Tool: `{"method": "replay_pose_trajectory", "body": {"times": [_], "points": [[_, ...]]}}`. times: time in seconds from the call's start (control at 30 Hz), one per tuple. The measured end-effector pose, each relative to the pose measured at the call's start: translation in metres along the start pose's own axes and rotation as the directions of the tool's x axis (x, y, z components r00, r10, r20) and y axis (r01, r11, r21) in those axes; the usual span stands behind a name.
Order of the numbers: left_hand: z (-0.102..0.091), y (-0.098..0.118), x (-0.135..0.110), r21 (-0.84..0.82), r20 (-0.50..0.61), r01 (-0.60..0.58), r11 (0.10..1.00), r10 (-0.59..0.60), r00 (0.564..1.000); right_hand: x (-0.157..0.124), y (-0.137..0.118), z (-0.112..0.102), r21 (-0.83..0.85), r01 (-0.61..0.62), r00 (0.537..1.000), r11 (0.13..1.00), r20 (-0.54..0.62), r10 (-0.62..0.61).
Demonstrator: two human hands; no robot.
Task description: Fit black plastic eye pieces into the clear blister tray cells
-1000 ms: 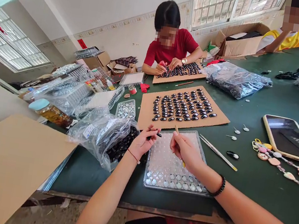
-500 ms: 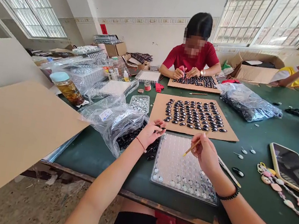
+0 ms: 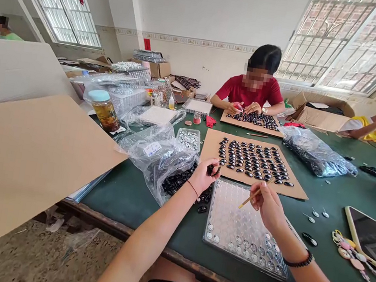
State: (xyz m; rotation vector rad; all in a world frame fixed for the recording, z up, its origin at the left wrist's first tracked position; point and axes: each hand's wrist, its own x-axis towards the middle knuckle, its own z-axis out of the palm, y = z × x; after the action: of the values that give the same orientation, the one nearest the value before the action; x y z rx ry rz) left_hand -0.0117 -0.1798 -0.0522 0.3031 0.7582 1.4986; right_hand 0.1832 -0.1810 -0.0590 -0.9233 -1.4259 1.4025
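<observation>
My left hand point(image 3: 203, 177) is closed around shiny black oval pieces point(image 3: 211, 169); how many is hidden by the fingers. It is beside an open plastic bag point(image 3: 152, 154) spilling more black pieces point(image 3: 176, 184). In my right hand point(image 3: 268, 207) a thin wooden stick point(image 3: 249, 199) with a yellowish tip is pinched, slanting down to the left over a clear plastic tray point(image 3: 226, 213). Small round silvery discs point(image 3: 245, 251) fill some of the tray's near wells. Just behind the tray lies a cardboard sheet point(image 3: 210, 149) bearing rows of black oval pieces point(image 3: 251, 162).
Across the green table point(image 3: 329, 190) a person in red point(image 3: 229, 88) works over another cardboard sheet. A phone point(image 3: 371, 239) with a beaded strap lies at right. A tub of small discs point(image 3: 189, 139), a bottle point(image 3: 104, 109) and a large cardboard panel point(image 3: 36, 161) are at left.
The camera view has tilted up and turned left, so the table sits lower and further right. The black pieces in my left hand show more clearly. My right hand keeps the stick over the tray.
</observation>
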Motion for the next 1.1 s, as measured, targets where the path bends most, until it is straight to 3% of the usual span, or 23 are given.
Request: {"method": "replay_pose_trajectory", "body": {"times": [0.23,0.43,0.57,0.7,0.83,0.93,1.1], "points": [[-0.001,-0.008,0.005,0.008,0.0,0.033,0.999,-0.033,0.999,0.032,-0.006,0.03,-0.31,0.134,0.987,0.941,0.123,-0.1],[-0.002,-0.003,0.002,-0.02,0.008,-0.002,1.0,0.002,1.0,0.048,0.009,0.044,-0.607,0.231,0.966,0.76,0.234,-0.107],[-0.002,0.0,-0.002,0.031,0.034,-0.018,0.999,0.017,0.999,0.04,0.002,0.032,-0.603,0.247,0.961,0.758,0.253,-0.112],[0.0,-0.005,-0.005,0.131,0.057,0.007,0.991,-0.014,0.998,0.032,-0.001,-0.001,-0.506,0.23,0.973,0.831,0.148,-0.179],[0.003,-0.014,-0.005,0.262,0.029,-0.086,0.961,0.082,0.996,0.025,0.015,-0.029,-0.435,0.185,0.98,0.881,0.015,-0.198],[0.006,-0.018,-0.005,0.375,0.046,-0.154,0.914,0.147,0.988,0.019,0.023,-0.033,-0.468,0.167,0.979,0.868,-0.024,-0.201],[0.009,-0.022,-0.007,0.554,0.118,-0.164,0.816,0.118,0.986,0.01,0.013,-0.024,-0.541,0.229,0.955,0.809,-0.038,-0.295]]}}
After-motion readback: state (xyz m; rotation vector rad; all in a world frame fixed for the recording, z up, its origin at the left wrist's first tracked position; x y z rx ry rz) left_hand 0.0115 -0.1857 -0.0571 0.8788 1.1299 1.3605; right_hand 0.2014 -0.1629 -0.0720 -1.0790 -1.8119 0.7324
